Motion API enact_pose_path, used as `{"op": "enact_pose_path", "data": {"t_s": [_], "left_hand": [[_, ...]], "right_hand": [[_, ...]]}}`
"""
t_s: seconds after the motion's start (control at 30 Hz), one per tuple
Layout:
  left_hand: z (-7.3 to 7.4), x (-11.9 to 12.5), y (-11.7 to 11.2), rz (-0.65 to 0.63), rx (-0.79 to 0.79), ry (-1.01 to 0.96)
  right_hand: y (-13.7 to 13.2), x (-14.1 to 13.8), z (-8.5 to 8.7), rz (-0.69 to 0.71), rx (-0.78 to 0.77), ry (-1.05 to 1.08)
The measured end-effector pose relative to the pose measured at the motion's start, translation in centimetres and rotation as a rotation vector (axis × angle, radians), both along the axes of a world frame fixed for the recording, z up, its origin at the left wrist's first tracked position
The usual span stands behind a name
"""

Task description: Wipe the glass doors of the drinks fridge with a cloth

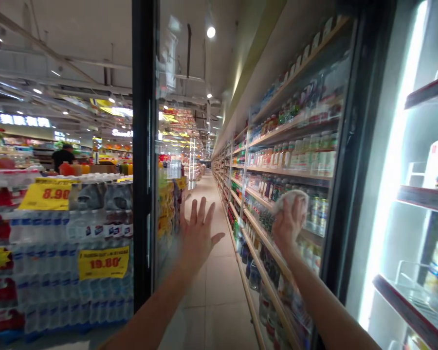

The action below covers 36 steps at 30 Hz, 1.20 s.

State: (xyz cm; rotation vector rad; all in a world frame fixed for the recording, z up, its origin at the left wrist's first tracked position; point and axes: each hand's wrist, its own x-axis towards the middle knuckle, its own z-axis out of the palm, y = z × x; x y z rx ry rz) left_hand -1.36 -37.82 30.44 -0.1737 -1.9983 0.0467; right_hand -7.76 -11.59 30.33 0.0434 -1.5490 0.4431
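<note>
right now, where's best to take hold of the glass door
Probably the black upright frame at its left edge, around mid-height, left hand coming from the near side: the frame is straight, narrow and uncovered there, and that hand, open and spread, is nearest.

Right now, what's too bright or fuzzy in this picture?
In the head view, the light strip at right glares white, and a ceiling lamp looks washed out; also in the head view, the right hand and its white cloth look soft, perhaps from motion; there too, the shelf edges at far right slant, possibly lens distortion.
</note>
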Motion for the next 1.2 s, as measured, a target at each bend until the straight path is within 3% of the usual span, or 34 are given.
{"op": "enact_pose_path", "data": {"t_s": [0.07,0.13,0.2,0.33,0.4,0.47,0.6,0.67,0.73,0.83,0.9,0.97,1.1,1.17,1.2], "left_hand": [[0.4,-0.2,0.9,0.023,-0.011,-0.009],[0.4,-0.3,1.2,0.047,-0.01,-0.002],[0.3,-0.4,1.2,0.051,-0.017,-0.003],[0.0,-0.4,1.2,0.043,-0.012,0.008],[0.0,-0.5,1.2,0.038,-0.011,0.014],[0.0,-0.7,1.1,0.033,-0.008,0.011],[0.1,-1.0,0.9,0.024,0.003,0.018],[0.1,-1.0,0.8,0.02,-0.001,0.023],[0.1,-1.0,0.8,0.017,-0.007,0.019],[0.2,-1.0,0.9,0.03,-0.009,0.003],[0.2,-1.0,0.9,0.036,-0.012,0.0],[0.1,-1.0,0.9,0.034,-0.022,0.009],[0.0,-1.2,0.8,0.052,-0.036,0.027],[0.0,-1.2,0.7,0.062,-0.037,0.025],[0.0,-1.2,0.7,0.062,-0.038,0.023]], "right_hand": [[-1.9,0.5,-0.5,0.061,0.36,-0.021],[-1.4,0.5,-0.8,0.088,0.525,-0.014],[1.4,-0.1,-0.3,0.051,0.361,0.013],[7.2,-1.7,3.0,-0.048,-0.317,0.061],[6.7,-1.8,4.3,-0.053,-0.342,0.072],[3.7,-1.1,4.5,-0.03,-0.099,0.056],[-2.5,0.6,1.9,0.083,0.631,0.027],[-2.2,0.7,1.0,0.092,0.7,0.033],[0.6,0.0,1.5,0.04,0.441,0.029],[5.1,-1.5,4.5,-0.034,-0.181,0.038],[5.4,-1.9,6.7,-0.037,-0.377,0.055],[3.1,-1.5,7.7,-0.014,-0.247,0.058],[-3.8,0.2,5.6,0.062,0.511,0.027],[-4.3,0.5,4.0,0.079,0.732,0.016],[-3.5,0.4,3.5,0.07,0.721,0.017]]}}
